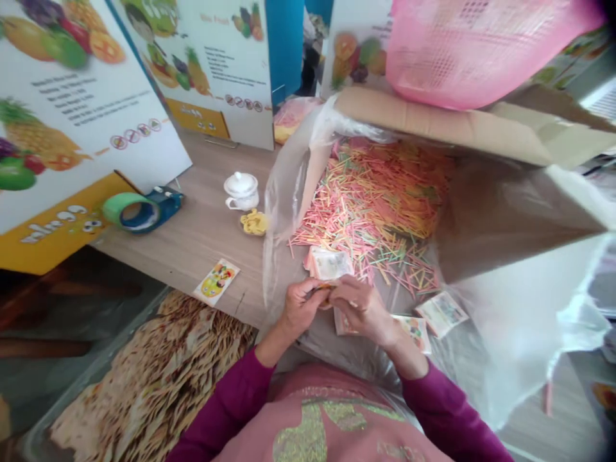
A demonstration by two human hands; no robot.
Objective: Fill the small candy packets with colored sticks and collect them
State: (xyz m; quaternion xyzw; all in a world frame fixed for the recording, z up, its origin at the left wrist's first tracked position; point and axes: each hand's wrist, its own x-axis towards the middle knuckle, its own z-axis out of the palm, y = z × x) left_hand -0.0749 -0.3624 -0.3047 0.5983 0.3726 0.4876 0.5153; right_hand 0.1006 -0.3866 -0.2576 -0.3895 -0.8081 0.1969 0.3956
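Observation:
My left hand (299, 308) and my right hand (360, 307) meet in front of my chest, fingers pinched together on a small brownish-orange item (328, 286). Fingers hide most of it, so I cannot make out what it is. Just beyond them a stack of printed cards (331, 263) sits by a heap of thin pink, yellow and green sticks (375, 199) on clear plastic. More printed cards (414, 332) lie beside my right forearm, along with another card stack (441, 314). One colourful card (217, 282) lies at the table's left edge.
A cardboard box flap (443, 125) and a pink basket (471, 51) stand beyond the sticks. Left are a tape dispenser (139, 210), a white lidded cup (241, 190), a yellow object (254, 222) and printed boards (216, 70). A tub at lower left holds brownish flat pieces (163, 378).

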